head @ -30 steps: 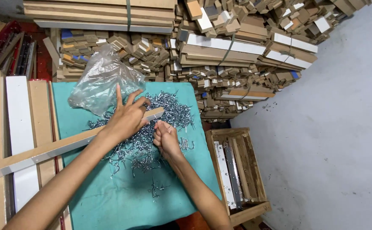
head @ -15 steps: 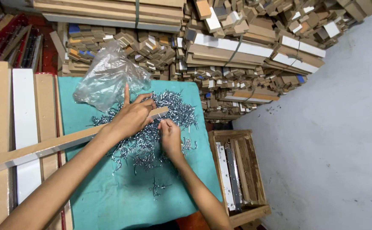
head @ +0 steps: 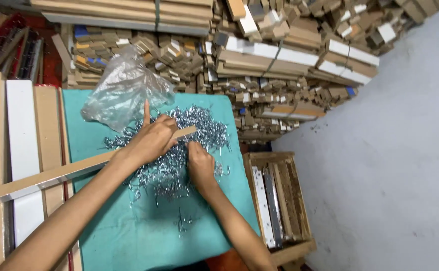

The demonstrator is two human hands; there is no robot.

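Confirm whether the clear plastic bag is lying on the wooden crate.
No: the clear plastic bag lies on the teal cloth, while the wooden crate stands apart to its right.

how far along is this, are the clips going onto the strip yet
Done: the clear plastic bag lies emptied beside the pile of metal clips spread on the teal cloth. In hand: the left hand holds the long wooden strip over the pile; the right hand picks at clips. Left: almost the whole pile looks untouched.
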